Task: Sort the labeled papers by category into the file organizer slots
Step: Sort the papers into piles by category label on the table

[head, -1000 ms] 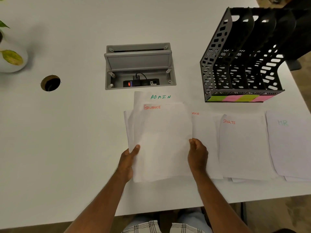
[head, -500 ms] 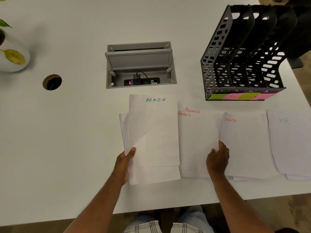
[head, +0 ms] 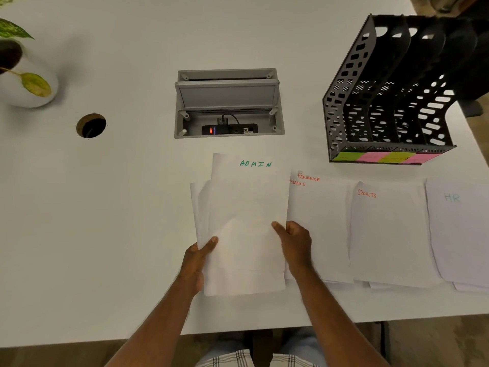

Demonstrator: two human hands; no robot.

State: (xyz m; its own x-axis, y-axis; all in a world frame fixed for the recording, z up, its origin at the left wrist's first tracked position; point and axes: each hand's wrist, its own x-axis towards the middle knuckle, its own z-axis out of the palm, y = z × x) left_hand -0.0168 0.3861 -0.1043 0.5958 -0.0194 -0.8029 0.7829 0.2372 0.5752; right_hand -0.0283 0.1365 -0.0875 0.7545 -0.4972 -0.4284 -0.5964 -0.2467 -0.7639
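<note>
A loose stack of white papers (head: 246,213) is held over the table, its top sheet marked ADMIN in green. My left hand (head: 197,260) grips the stack's lower left edge, thumb on top. My right hand (head: 295,242) pinches the top sheet's right edge. To the right lie three piles flat on the table: FINANCE papers (head: 320,221), SPORTS papers (head: 389,234) and HR papers (head: 460,229). The black mesh file organizer (head: 344,83) stands at the back right, with green and pink sticky labels along its front lip. Its slots look dark inside.
An open grey cable box (head: 229,102) is set into the white table (head: 105,207) behind the papers. A round cable hole (head: 91,125) and a potted plant (head: 23,72) sit at the left. The table's near edge runs just below my forearms.
My right hand laid a FINANCE sheet on the pile to the right, then came back to the stack's right edge. ADMIN is now the top sheet. My left hand stayed on the stack.
</note>
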